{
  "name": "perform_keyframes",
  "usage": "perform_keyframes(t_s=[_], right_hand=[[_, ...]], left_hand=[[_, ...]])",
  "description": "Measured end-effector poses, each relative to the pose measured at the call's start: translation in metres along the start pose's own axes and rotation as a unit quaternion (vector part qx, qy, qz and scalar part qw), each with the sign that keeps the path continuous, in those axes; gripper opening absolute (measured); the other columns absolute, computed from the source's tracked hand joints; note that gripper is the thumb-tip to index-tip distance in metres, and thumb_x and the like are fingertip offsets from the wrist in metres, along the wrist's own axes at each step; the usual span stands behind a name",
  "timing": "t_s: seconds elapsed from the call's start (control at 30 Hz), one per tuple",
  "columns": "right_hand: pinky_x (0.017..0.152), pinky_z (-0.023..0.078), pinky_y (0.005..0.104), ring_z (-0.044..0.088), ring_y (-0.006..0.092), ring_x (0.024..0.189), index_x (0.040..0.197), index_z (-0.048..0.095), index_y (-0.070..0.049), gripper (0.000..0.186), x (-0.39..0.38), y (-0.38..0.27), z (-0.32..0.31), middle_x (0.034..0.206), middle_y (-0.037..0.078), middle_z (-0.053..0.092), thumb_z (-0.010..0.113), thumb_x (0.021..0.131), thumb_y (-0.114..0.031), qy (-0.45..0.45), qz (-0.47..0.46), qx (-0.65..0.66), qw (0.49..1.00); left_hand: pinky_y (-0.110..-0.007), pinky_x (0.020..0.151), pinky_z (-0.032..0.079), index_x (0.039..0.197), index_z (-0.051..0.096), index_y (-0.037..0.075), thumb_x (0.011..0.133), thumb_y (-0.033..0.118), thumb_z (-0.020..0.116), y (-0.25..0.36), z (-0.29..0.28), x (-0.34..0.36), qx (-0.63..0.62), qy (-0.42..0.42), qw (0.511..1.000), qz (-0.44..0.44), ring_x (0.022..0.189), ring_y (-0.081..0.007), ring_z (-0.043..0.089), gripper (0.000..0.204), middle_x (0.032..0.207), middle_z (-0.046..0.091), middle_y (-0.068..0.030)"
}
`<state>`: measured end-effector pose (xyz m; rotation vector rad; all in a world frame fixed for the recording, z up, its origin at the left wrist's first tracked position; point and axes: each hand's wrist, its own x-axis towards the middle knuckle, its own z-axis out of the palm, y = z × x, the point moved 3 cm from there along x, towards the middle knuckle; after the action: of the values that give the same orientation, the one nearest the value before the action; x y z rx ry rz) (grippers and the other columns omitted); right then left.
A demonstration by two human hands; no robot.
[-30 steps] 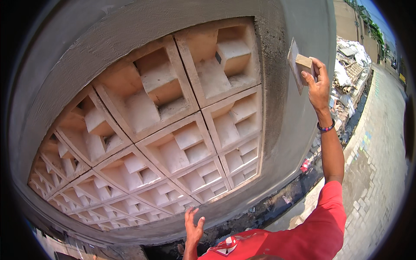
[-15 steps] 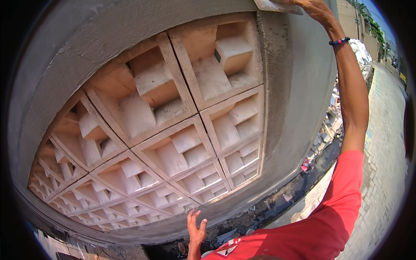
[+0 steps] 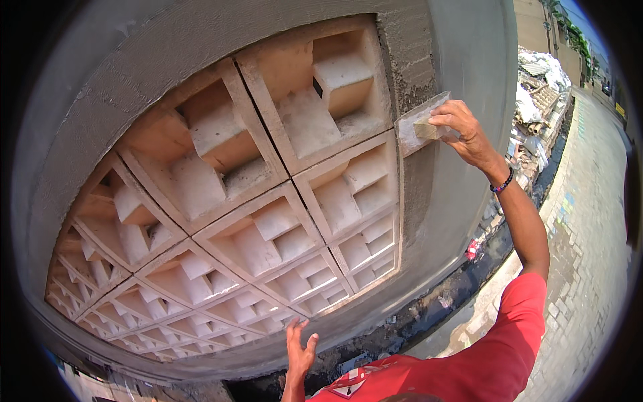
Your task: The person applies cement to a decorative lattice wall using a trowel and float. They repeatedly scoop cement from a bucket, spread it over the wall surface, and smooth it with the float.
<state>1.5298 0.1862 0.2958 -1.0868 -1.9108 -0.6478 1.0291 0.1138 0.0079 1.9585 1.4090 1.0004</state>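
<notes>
My right hand [image 3: 463, 134] grips the block handle of a plastering float [image 3: 410, 127], a flat greyish plate. The float lies against the damp, darker mortar strip [image 3: 416, 194] beside the right edge of the ventilation blocks. Above it the mortar [image 3: 408, 60] looks rough. My left hand [image 3: 301, 345] is raised low in the view with its fingers apart and nothing in it. It is nearest to the lower rows of the pale ventilation blocks [image 3: 281, 234], which are set in a grid with stepped hollows.
Smooth grey plaster [image 3: 462, 194] surrounds the blocks. A dark gutter [image 3: 429, 311] with litter runs along the wall's foot. Rubble and white sacks [image 3: 536, 74] are heaped at the right, beside a paved lane [image 3: 583, 268].
My right hand has brought the float down from the top edge of the block panel to the strip at its right side. My left hand has barely moved.
</notes>
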Motion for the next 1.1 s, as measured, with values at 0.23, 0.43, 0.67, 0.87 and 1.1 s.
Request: perform_keyframes(t_s=[0.23, 0.43, 0.67, 0.87, 1.1], right_hand=[[0.1, 0.044, 0.0379, 0.053, 0.0239, 0.112, 0.118, 0.059, -0.013, 0.043, 0.046, -0.009, -0.057, 0.116, 0.005, 0.06, 0.066, 0.077, -0.002, 0.106, 0.009, 0.048, 0.993], [0.087, 0.05, 0.029, 0.058, 0.0145, 0.101, 0.12, 0.056, -0.002, 0.038, 0.183, 0.013, -0.111, 0.114, 0.007, 0.061, 0.059, 0.082, 0.003, 0.111, -0.031, 0.17, 0.979], [0.096, 0.047, 0.0368, 0.054, 0.0212, 0.113, 0.125, 0.054, -0.009, 0.043, 0.162, 0.026, -0.081, 0.123, 0.008, 0.056, 0.061, 0.083, -0.001, 0.033, -0.004, 0.174, 0.984], [0.102, 0.043, 0.0377, 0.053, 0.024, 0.111, 0.116, 0.061, -0.015, 0.047, 0.068, 0.003, -0.036, 0.116, 0.003, 0.061, 0.067, 0.073, 0.003, 0.063, -0.021, 0.01, 0.998], [0.098, 0.044, 0.0394, 0.053, 0.0292, 0.111, 0.113, 0.062, -0.012, 0.047, -0.015, -0.003, 0.011, 0.116, 0.007, 0.06, 0.069, 0.069, 0.002, 0.016, 0.039, 0.021, 0.999]], left_hand=[[-0.045, 0.104, 0.033, 0.12, 0.057, 0.004, 0.079, 0.019, 0.066, 0.002, 0.007, -0.001, 0.005, -0.01, 1.0, 0.017, 0.125, -0.0397, 0.042, 0.044, 0.135, 0.043, -0.023], [-0.045, 0.104, 0.033, 0.12, 0.057, 0.004, 0.08, 0.019, 0.066, 0.005, 0.011, -0.004, -0.003, -0.001, 1.0, 0.019, 0.126, -0.0391, 0.042, 0.044, 0.136, 0.042, -0.0225], [-0.045, 0.104, 0.033, 0.119, 0.057, 0.003, 0.08, 0.02, 0.066, 0.007, 0.012, -0.012, -0.007, 0.01, 1.0, -0.001, 0.126, -0.0389, 0.042, 0.044, 0.134, 0.044, -0.0223], [-0.045, 0.104, 0.033, 0.119, 0.057, 0.003, 0.08, 0.02, 0.065, -0.004, 0.007, -0.016, -0.015, 0.002, 1.0, -0.011, 0.126, -0.0396, 0.041, 0.043, 0.134, 0.044, -0.0229], [-0.045, 0.105, 0.033, 0.121, 0.057, 0.004, 0.081, 0.022, 0.066, 0.017, 0.003, -0.007, -0.004, -0.03, 0.999, -0.016, 0.127, -0.0395, 0.04, 0.045, 0.135, 0.043, -0.0229]])
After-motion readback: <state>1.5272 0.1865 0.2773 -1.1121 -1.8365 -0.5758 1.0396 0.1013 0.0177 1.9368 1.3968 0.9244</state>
